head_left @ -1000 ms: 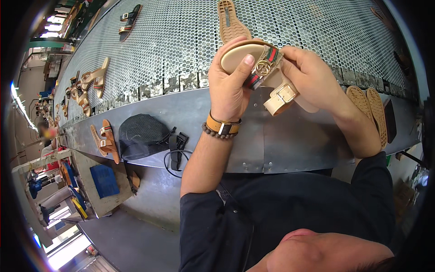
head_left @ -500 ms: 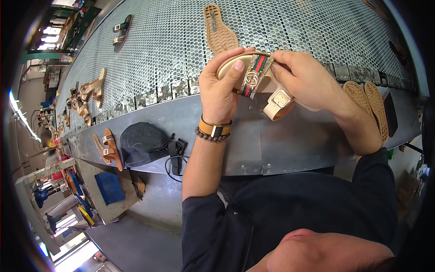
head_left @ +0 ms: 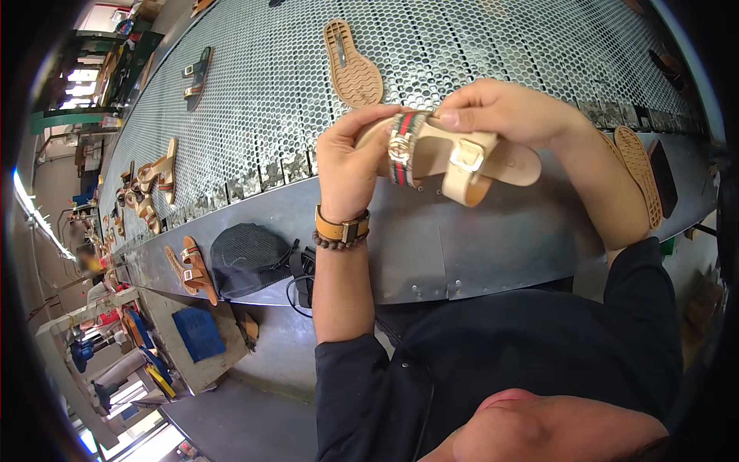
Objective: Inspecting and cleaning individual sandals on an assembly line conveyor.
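While a brown sandal [head_left: 185, 266] is lying on the worktop [head_left: 462, 246] edge at far left, the left hand [head_left: 350, 165] is gripping the beige sandal [head_left: 454, 158] above the perforated belt [head_left: 254, 100] — the right hand [head_left: 500, 112] is pinching its striped strap [head_left: 406, 138] — a loose sole [head_left: 350, 58] is resting behind.

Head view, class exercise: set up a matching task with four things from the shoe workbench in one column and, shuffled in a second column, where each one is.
Things
1. beige sandal
2. upturned sole
3. black mesh cap
4. tan watch strap

Places
A. on the left wrist
B. on the grey ledge below the belt
C. held between left hand and right hand
D. lying on the perforated belt, beyond the hands

Pairs: 1-C, 2-D, 3-B, 4-A
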